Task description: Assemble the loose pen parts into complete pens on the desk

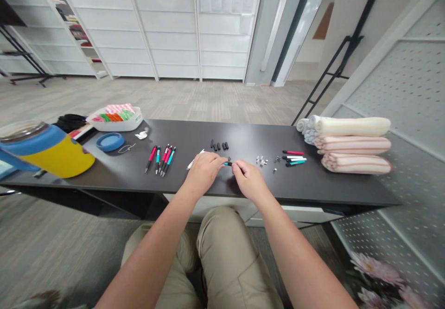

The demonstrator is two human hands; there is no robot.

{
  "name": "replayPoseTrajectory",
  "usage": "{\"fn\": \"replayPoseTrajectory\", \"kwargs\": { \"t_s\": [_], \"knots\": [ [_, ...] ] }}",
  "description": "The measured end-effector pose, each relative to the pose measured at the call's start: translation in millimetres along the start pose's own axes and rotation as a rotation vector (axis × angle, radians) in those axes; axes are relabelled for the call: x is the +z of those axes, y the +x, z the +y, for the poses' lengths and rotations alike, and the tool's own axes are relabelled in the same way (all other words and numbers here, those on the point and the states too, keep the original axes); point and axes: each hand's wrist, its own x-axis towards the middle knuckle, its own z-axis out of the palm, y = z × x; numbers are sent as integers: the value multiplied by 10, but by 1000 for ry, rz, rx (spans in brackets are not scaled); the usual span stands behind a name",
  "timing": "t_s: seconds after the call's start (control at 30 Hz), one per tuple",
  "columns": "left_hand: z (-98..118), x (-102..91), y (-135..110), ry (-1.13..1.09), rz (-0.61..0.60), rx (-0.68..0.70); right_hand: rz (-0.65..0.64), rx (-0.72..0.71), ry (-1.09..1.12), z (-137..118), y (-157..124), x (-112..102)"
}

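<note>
A teal and black pen part point(227, 164) is pinched between the fingertips of both hands, low over the dark table. My left hand point(204, 170) is closed on its left end, hiding most of that side. My right hand point(249, 178) grips the other end between thumb and fingers. Thin white sticks point(190, 165) lie partly under my left hand. Just beyond the hands are several short black grip sleeves point(219, 146). To the right sit small silvery pieces point(262, 161) and several pen barrels point(295, 157) in red, white and teal. Several red and teal pens point(162, 160) lie at left.
Rolled towels point(354, 146) are stacked at the table's right end. On the left are a yellow and blue tumbler point(52, 151), a blue lid point(110, 141), crumpled white tissue point(141, 135) and a white basket point(118, 122) with colourful contents. A perforated panel point(413, 95) borders the right side.
</note>
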Motion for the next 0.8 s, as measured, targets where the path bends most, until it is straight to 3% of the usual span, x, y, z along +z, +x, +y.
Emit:
{"fn": "replayPoseTrajectory", "kwargs": {
  "t_s": [0.23, 0.37, 0.47, 0.57, 0.67, 0.8],
  "knots": [
    [16, 16, -7, -14, 15, 40, -79, 90, 150, 51, 22, -37],
    [18, 7, -10, -181, 75, -84, -54, 84, 189, 66, 19, -32],
    [-32, -60, -5, -523, 332, -326, 5, 110, 186, 65, 9, -24],
    [-172, -183, -1, -1146, 679, -514, 20, 125, 171, 63, 2, -17],
    [-352, -319, -36, -1625, 810, -640, 10, 117, 155, 56, -1, -13],
    [-481, -408, -111, -1849, 834, -718, 17, 107, 142, 37, -11, -17]
  ]
}}
